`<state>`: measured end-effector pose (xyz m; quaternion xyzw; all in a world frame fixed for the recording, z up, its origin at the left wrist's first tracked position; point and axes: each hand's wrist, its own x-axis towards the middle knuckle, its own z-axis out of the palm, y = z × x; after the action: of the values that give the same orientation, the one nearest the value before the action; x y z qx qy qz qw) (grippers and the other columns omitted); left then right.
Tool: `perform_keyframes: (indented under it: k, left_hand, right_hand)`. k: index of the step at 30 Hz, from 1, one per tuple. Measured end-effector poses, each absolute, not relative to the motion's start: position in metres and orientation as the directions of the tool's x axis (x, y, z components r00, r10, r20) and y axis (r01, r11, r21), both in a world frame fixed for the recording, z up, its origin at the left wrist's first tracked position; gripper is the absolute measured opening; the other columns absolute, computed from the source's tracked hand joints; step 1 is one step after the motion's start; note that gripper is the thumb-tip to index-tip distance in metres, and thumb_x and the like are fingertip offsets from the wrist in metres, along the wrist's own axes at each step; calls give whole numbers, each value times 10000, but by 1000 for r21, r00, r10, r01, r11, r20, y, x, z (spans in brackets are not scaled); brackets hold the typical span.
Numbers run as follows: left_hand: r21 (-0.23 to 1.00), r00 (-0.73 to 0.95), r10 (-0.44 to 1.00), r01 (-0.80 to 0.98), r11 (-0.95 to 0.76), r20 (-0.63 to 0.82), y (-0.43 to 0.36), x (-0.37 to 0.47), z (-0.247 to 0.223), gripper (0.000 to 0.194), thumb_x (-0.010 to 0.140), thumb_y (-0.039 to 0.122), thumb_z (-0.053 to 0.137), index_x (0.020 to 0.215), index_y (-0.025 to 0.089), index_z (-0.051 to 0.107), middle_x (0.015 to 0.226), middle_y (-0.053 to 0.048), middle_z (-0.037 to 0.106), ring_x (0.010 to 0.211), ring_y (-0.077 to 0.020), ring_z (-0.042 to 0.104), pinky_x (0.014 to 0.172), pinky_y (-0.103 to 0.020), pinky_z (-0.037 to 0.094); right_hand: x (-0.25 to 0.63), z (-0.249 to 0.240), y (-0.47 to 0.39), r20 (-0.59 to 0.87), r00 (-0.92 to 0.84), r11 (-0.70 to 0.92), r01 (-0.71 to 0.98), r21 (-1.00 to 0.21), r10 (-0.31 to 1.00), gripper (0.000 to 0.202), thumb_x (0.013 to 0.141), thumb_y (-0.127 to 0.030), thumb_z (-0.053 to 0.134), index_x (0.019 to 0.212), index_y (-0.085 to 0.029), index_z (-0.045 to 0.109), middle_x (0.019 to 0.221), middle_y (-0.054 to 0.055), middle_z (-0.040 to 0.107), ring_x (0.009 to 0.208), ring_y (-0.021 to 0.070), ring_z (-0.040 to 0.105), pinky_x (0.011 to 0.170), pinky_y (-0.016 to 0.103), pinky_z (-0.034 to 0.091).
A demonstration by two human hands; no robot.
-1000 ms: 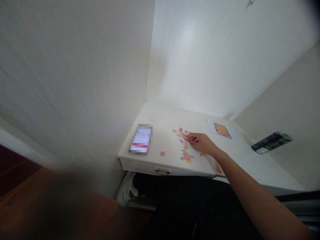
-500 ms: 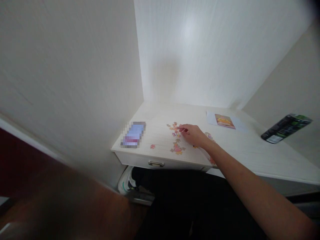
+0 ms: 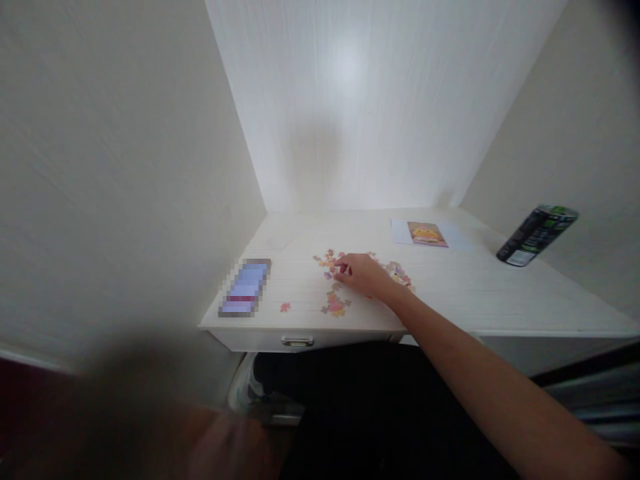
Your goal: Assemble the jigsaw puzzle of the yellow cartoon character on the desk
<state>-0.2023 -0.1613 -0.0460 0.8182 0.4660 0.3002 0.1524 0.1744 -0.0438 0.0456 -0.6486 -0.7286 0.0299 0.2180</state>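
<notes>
My right hand [image 3: 363, 273] reaches over the white desk from the right, palm down, its fingers bent and drawn together at the small colourful jigsaw pieces. Whatever lies between the fingertips is too small to make out. Just beyond and left of the fingers is a cluster of orange and pink jigsaw pieces [image 3: 327, 259]. Nearer the front edge sits another cluster of pieces [image 3: 335, 305]. More pieces [image 3: 400, 275] lie to the right, partly covered by my wrist. A single pink piece [image 3: 285, 307] rests apart on the left. My left hand cannot be made out.
A phone with a blurred screen [image 3: 245, 287] lies at the desk's left end. Toward the back is a picture card [image 3: 427, 233] on white paper [image 3: 400, 231]. A dark can [image 3: 535, 237] stands at the right. The front has a drawer handle [image 3: 298, 342]; walls enclose the desk.
The view has shifted, so the phone, can and card appear further left. My right hand stays by the pieces with its fingers slightly more curled. A pinkish blur shows at lower left.
</notes>
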Motion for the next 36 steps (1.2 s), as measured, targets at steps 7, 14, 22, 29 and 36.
perform_keyframes:
  k: [7, 14, 22, 29, 36]
  left_hand:
    - [443, 525, 600, 405, -800, 604, -90, -124, 13, 94, 887, 155, 522, 873, 188, 609, 830, -49, 623, 819, -146, 577, 740, -276, 485]
    - [411, 735, 527, 361, -837, 427, -46, -70, 35, 166, 901, 223, 547, 1055, 216, 607, 1111, -51, 603, 1056, -183, 525, 940, -379, 429]
    - [439, 741, 559, 390, -810, 373, -41, -60, 31, 123, 905, 295, 574, 1009, 279, 637, 1063, 32, 653, 1005, -154, 540, 932, -373, 394]
    - [549, 745, 592, 370, -750, 307, -39, -62, 34, 123, 885, 276, 585, 994, 264, 642, 993, 17, 676, 966, -168, 561, 900, -364, 417]
    - [572, 747, 588, 346, -743, 310, -41, -65, 34, 142, 876, 254, 593, 1012, 270, 634, 1001, 14, 661, 977, -153, 563, 908, -335, 437]
  right_hand:
    - [180, 37, -46, 317, -34, 142, 936, -323, 948, 322, 927, -156, 437, 1130, -154, 687, 1089, 130, 707, 990, 217, 629, 895, 317, 427]
    - [179, 33, -46, 328, -65, 172, 936, -307, 942, 220, 907, -322, 569, 881, -160, 716, 948, 131, 699, 908, 243, 617, 859, 337, 432]
    - [192, 32, -47, 327, -83, 194, 927, -321, 941, 269, 927, -102, 447, 946, -164, 708, 986, 88, 680, 911, 179, 599, 849, 273, 422]
    - [187, 35, -49, 317, -62, 165, 936, -310, 946, 234, 891, -320, 606, 1041, -169, 703, 1012, 107, 694, 942, 228, 608, 878, 330, 442]
    - [182, 33, -47, 329, -54, 164, 934, -318, 943, 251, 906, -183, 502, 1054, -167, 704, 1012, 111, 714, 986, 225, 619, 917, 333, 436]
